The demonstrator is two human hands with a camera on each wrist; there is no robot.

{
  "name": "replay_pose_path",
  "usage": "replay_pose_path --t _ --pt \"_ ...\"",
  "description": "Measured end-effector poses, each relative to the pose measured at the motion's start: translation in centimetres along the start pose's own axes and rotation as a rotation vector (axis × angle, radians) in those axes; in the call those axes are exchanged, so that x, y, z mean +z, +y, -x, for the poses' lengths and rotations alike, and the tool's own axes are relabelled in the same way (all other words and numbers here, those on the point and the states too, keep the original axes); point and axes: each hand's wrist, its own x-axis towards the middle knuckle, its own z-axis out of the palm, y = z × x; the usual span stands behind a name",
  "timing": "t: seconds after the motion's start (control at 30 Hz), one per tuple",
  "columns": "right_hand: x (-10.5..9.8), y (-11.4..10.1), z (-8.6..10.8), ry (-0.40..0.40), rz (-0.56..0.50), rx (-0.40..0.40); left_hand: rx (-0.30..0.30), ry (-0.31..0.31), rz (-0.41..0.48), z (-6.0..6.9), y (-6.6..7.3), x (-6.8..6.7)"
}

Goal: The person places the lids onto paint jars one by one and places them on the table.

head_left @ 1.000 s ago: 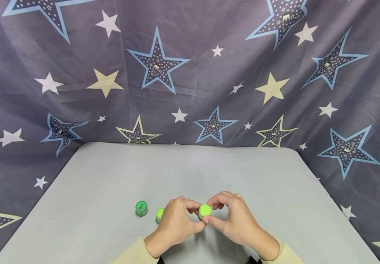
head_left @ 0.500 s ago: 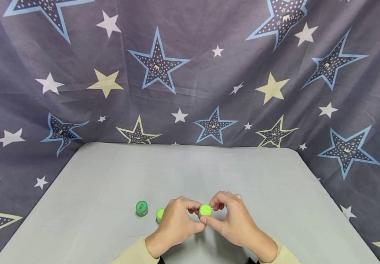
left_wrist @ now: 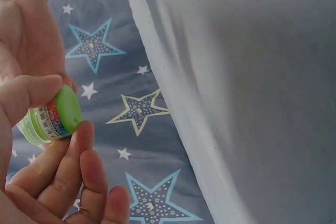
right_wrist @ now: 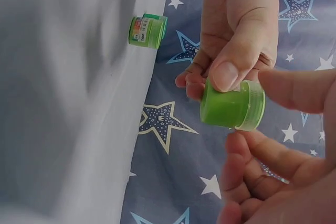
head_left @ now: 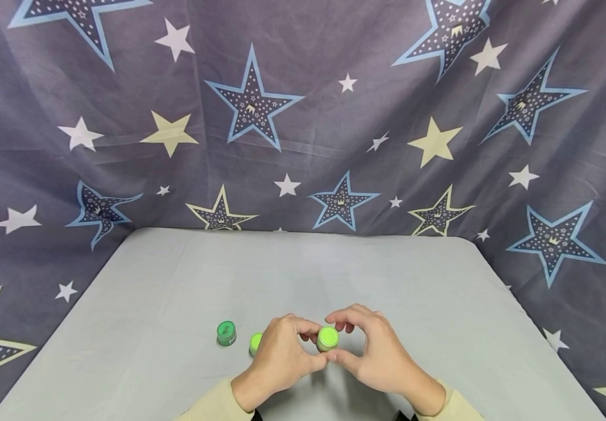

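A small light green paint jar point(head_left: 328, 338) with a clear ribbed lid is held in the air between both hands. My left hand point(head_left: 284, 354) pinches its body between thumb and fingers; the printed label point(left_wrist: 52, 120) shows in the left wrist view. Around the lid point(right_wrist: 253, 106) curve the thumb and fingers of my right hand point(head_left: 382, 354). The right thumb is at the jar's near side, and the right index fingertip appears slightly off its far edge. Left of the hands, another light green jar point(head_left: 255, 344) stands on the table, partly hidden by my left hand.
A darker green jar point(head_left: 226, 333) stands farther left on the table. The grey cloth-covered table point(head_left: 303, 275) reaches back to a dark curtain point(head_left: 308, 146) printed with stars, which also lines the sides.
My right thumb and fingers have turned back and forth around the lid; the index fingertip has swung left and away from the far edge. The left hand and the standing jars have not moved.
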Motion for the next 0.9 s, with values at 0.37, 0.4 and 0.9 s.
replay_pose_path --t 0.37,0.4,0.9 --pt "-0.10 0.04 -0.17 -0.031 -0.095 -0.013 -0.001 -0.002 -0.006 0.07 0.11 -0.01" --pt "-0.10 0.01 -0.18 -0.030 -0.103 -0.016 -0.003 -0.002 -0.005 0.07 0.13 -0.02" --pt "0.29 -0.18 -0.10 0.005 -0.088 0.082 -0.023 0.003 0.004 0.08 0.19 -0.09"
